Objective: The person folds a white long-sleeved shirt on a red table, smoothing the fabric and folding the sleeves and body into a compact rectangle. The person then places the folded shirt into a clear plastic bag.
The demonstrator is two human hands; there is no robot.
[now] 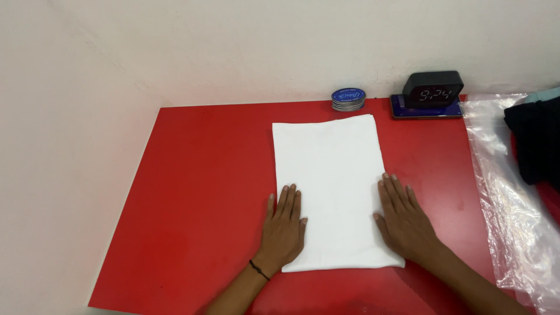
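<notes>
A white folded cloth (329,181) lies flat as a tall rectangle on the red table (198,186). My left hand (284,228) rests palm down on the cloth's lower left edge, fingers spread and pointing away from me; a thin black band circles its wrist. My right hand (402,219) lies flat on the cloth's lower right edge, fingers together. Neither hand holds anything.
A round blue-lidded tin (348,99) stands at the back by the wall. A black digital clock (433,90) sits on a dark blue flat case (408,111). Clear plastic wrap (507,192) and dark clothing (536,143) lie at the right. White walls bound the left and back.
</notes>
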